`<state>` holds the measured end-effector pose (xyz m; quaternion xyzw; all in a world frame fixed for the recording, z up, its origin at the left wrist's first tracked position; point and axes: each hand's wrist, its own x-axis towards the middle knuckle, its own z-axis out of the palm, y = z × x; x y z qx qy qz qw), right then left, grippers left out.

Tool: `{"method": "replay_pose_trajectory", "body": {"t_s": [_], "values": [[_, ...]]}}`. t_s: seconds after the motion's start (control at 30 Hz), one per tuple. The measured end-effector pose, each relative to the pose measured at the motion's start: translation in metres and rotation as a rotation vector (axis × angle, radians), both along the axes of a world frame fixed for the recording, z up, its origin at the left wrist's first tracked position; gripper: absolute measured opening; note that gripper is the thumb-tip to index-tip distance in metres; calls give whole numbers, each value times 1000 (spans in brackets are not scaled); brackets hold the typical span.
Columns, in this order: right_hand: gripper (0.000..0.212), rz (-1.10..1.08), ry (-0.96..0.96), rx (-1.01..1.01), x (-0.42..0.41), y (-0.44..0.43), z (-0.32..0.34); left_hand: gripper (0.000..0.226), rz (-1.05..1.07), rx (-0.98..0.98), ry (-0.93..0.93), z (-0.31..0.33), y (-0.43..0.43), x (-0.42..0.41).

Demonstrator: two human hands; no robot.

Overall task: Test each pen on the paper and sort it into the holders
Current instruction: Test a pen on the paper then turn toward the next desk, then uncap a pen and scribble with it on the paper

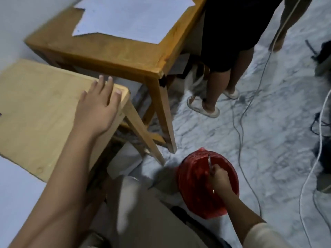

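My right hand is down near the floor at the lower right, shut on a thin pen that points up and away over a red basket standing on the floor. My left hand lies flat and open on the corner of a pale wooden table, holding nothing. White sheets of paper lie on a darker wooden table further away. A corner of another white sheet shows at the lower left. No pen holders are in view.
Another person's bare legs in slippers stand just right of the darker table. Several cables run across the marble floor. Dark objects lie at the right edge. My own leg in light trousers fills the bottom centre.
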<state>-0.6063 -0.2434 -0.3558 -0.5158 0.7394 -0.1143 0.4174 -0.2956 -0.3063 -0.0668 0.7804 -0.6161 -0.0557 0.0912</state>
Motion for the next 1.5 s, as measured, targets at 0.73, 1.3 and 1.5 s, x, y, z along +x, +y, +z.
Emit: {"method": "replay_pose_trajectory", "body": {"t_s": [0.73,1.3,1.5], "values": [[41,109,112,-156,-1,-20,22,54,15,-43,46,1,3,-3],[43,243,97,-721,54,-56,278,56,-93,-65,151,55,63,14],[44,503,15,-876,161,-37,348,58,62,-132,87,75,115,84]]}}
